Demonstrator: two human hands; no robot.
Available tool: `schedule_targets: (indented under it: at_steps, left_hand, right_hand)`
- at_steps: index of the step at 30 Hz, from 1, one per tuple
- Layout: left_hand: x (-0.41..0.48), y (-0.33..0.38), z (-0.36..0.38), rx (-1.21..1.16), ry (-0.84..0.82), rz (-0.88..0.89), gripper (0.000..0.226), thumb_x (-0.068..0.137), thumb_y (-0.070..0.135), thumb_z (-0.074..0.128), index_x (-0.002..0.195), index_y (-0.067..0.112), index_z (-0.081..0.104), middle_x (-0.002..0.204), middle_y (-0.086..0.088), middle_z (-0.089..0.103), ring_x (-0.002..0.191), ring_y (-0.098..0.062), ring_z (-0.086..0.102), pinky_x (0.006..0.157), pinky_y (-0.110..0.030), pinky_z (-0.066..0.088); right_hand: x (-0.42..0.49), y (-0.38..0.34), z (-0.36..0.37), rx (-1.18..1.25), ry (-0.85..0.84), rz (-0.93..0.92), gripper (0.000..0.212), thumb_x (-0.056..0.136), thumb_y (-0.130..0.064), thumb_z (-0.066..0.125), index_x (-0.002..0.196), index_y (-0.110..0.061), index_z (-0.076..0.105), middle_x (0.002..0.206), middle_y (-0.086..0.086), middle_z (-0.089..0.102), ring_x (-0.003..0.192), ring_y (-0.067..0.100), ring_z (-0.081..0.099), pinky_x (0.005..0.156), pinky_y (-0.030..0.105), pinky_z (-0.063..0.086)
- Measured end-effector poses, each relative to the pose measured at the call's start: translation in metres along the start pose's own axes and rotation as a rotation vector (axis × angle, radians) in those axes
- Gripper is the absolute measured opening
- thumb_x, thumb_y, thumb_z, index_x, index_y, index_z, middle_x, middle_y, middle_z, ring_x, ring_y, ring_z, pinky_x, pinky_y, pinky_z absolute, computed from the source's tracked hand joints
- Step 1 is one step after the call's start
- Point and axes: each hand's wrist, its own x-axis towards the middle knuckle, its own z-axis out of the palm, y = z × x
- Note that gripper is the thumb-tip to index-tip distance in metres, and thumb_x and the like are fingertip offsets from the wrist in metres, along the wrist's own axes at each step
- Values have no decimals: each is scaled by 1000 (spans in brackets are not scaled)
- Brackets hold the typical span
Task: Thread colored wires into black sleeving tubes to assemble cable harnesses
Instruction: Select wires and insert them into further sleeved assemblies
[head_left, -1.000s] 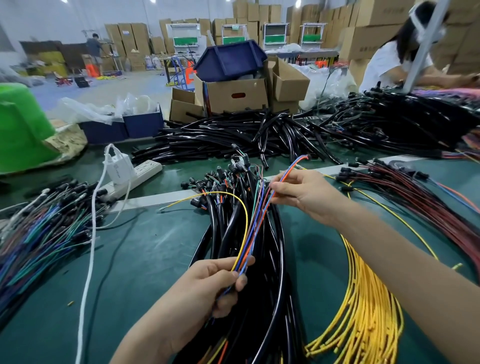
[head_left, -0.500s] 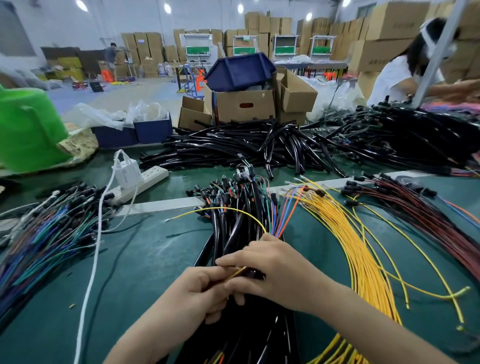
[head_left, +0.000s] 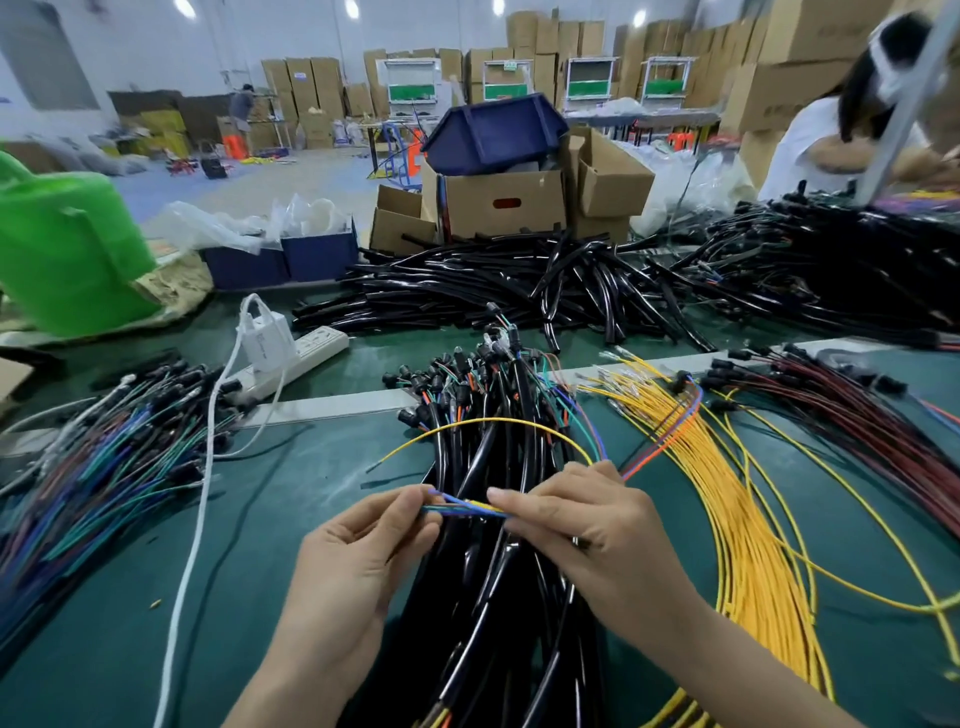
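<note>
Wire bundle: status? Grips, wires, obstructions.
Left grip and right grip both pinching colored wire bundle. No sleeving tube on it at the pinch. Black harness pile directly beneath; no blocker seen.

left hand (head_left: 358, 561) bare | right hand (head_left: 582, 525) bare, fingernails cut short | left forearm (head_left: 291, 691) uncovered to frame edge | right forearm (head_left: 727, 654) uncovered to frame edge

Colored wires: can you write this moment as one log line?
left hand: pinches colored wires | right hand: pinches same wires | below: pile of black tubes | right of it: yellow wires
</note>
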Motion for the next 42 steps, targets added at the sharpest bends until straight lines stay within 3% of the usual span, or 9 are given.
schedule_targets:
  at_steps: [9,15,19,25,30,33,36,38,42]
  left_hand:
    - [-7,3,5,-48,20,8,16,65,11,64,71,11,78,81,-9,75,70,-7,70,59,-10,52]
    - [-11,2,5,132,-46,65,18,65,18,67,78,19,79,84,-5,75,61,-1,61,60,-10,51]
    - [-16,0,10,199,-94,109,20,63,23,68,79,23,79,87,-7,75,67,-3,63,62,-11,51]
    - [-17,2,14,47,-88,101,27,63,32,67,83,18,79,86,-12,75,61,-4,63,59,-12,52]
    - [-15,3,9,-49,-110,-23,25,61,28,74,73,6,77,84,-10,74,66,-6,67,58,-12,52]
    - [-13,3,6,-184,-128,-181,53,34,18,95,80,-1,76,88,-15,73,64,-10,68,54,-13,53]
    - [-12,3,6,-216,-118,-216,24,58,12,75,80,3,77,86,-13,73,56,-7,63,49,-12,51]
    - [-12,2,7,-164,-118,-189,19,65,10,65,79,6,78,83,-10,74,53,-4,60,48,-12,50]
    - [-13,1,6,-65,-126,-152,16,66,10,64,74,7,77,76,-9,73,56,-5,64,53,-13,53]
  right_hand:
    - [0,-3,3,93,66,78,22,82,-25,66,103,-24,72,75,-11,68,65,11,58,71,27,37]
    - [-2,-1,2,61,-5,67,23,81,-24,67,104,-25,72,76,-13,67,67,4,55,72,28,37]
    - [-3,-3,4,28,-49,40,25,82,-21,66,107,-23,72,79,-12,67,70,8,60,72,30,39]
    - [-2,-5,4,65,-72,44,26,85,-19,65,110,-22,71,79,-10,65,67,7,58,62,32,42]
    - [-3,-7,3,49,-64,60,24,83,-18,67,106,-23,73,78,-10,66,68,5,59,63,32,42]
    - [-2,-8,2,64,-49,59,22,85,-22,67,106,-22,73,79,-10,66,70,4,60,64,29,41]
    - [-1,-10,1,73,-44,46,21,86,-24,65,106,-20,73,81,-12,66,71,2,59,66,23,41]
    - [-1,-11,1,80,-32,37,21,86,-23,67,106,-20,73,82,-11,67,71,4,60,65,27,43]
    - [-1,-11,-1,88,-1,45,23,86,-24,62,106,-21,72,82,-10,68,72,4,59,63,33,44]
